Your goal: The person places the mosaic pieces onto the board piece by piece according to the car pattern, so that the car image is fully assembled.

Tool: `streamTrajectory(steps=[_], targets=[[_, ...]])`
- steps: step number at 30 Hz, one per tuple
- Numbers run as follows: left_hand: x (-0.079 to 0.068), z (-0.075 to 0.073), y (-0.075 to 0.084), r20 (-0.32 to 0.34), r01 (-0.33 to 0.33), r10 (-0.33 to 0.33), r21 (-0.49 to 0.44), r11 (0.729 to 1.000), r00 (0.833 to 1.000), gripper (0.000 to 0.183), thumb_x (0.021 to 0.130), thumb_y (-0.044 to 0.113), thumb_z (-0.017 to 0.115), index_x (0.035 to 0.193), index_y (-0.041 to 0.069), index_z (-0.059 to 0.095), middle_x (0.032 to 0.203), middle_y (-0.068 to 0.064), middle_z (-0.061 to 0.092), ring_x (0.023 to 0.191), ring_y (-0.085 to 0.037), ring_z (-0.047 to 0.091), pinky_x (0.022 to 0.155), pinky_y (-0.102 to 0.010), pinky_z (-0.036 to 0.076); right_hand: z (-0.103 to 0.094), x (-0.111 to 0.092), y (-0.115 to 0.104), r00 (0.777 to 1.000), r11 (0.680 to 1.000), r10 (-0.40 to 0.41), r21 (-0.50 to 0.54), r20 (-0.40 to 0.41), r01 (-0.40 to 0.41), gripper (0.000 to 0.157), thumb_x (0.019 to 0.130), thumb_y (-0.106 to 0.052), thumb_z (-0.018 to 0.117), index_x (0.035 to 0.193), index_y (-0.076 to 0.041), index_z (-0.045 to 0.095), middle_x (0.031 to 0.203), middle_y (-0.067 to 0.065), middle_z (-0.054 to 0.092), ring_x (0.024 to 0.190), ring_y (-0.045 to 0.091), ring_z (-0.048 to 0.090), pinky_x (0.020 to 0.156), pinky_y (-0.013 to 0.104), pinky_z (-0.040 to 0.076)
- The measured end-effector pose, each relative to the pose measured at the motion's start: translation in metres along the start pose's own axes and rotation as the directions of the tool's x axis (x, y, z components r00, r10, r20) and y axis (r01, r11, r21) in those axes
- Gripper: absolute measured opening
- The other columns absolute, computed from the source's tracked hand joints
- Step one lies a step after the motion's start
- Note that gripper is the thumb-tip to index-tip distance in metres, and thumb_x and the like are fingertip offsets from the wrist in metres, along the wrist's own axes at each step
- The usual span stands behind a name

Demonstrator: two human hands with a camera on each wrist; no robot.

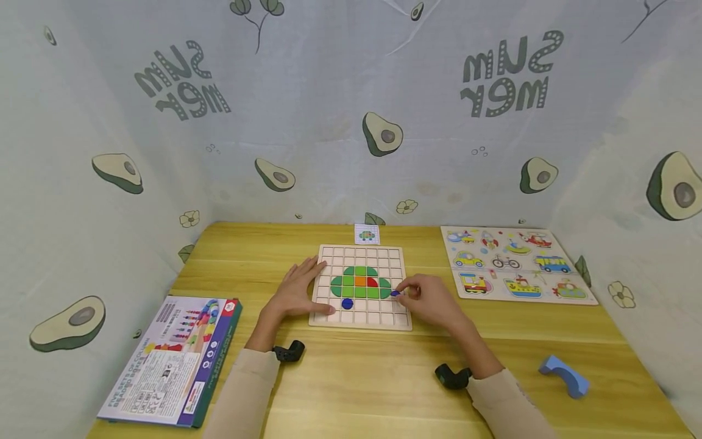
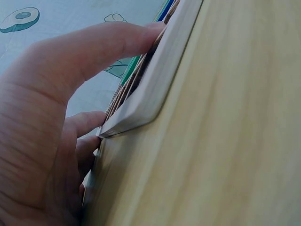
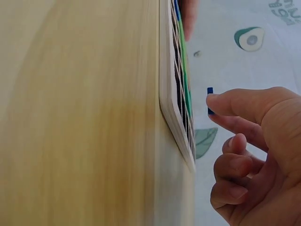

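A wooden grid board (image 1: 323,256) lies in the middle of the table with green, orange and red tiles forming a car shape. One blue disc (image 1: 347,303) sits in a square below the green tiles at the left. My left hand (image 1: 296,291) rests at the board's left edge, its thumb over the front left corner and the other fingers along the side. Between thumb and index finger, my right hand (image 1: 430,299) pinches another blue disc (image 3: 210,100), held above the board's right side. The right hand's other fingers are curled.
Behind the board stands a small pattern card (image 1: 367,234) showing a car. A picture puzzle board (image 1: 518,265) lies at the back right, a blue arch block (image 1: 565,375) at the front right. On the left is a boxed bead set (image 1: 170,360).
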State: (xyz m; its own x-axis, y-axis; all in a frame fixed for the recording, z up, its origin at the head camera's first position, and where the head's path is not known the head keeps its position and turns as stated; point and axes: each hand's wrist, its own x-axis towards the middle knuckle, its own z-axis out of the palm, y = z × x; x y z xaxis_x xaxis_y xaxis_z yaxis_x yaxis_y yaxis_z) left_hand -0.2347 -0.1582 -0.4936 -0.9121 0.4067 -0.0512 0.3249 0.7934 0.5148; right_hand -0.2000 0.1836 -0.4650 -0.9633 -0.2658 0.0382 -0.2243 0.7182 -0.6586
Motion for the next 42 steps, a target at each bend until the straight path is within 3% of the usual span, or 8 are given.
streamTrajectory(steps=[20, 42], targets=[[0.006, 0.004, -0.004, 0.012, 0.002, -0.003, 0.028, 1.0, 1.0, 0.118, 0.07, 0.065, 0.08, 0.165, 0.019, 0.027, 0.174, -0.008, 0.014, 0.162, -0.028, 0.01, 0.131, -0.052, 0.006, 0.03, 0.011, -0.03, 0.999, 1.0, -0.003, 0.017, 0.052, 0.002, 0.01, 0.089, -0.022, 0.079, 0.096, -0.016, 0.081, 0.07, -0.001, 0.05, 0.059, 0.015, 0.044, 0.052, 0.023, 0.029], [0.003, 0.001, -0.003, 0.011, 0.005, -0.006, 0.019, 1.0, 1.0, 0.119, 0.069, 0.066, 0.079, 0.165, 0.019, 0.027, 0.174, -0.008, 0.014, 0.162, -0.029, 0.01, 0.131, -0.053, 0.005, 0.034, 0.011, -0.03, 0.999, 1.0, 0.0, -0.005, 0.052, 0.0, 0.007, 0.09, -0.021, 0.079, 0.092, -0.015, 0.081, 0.067, -0.001, 0.05, 0.061, 0.015, 0.044, 0.056, 0.025, 0.03]])
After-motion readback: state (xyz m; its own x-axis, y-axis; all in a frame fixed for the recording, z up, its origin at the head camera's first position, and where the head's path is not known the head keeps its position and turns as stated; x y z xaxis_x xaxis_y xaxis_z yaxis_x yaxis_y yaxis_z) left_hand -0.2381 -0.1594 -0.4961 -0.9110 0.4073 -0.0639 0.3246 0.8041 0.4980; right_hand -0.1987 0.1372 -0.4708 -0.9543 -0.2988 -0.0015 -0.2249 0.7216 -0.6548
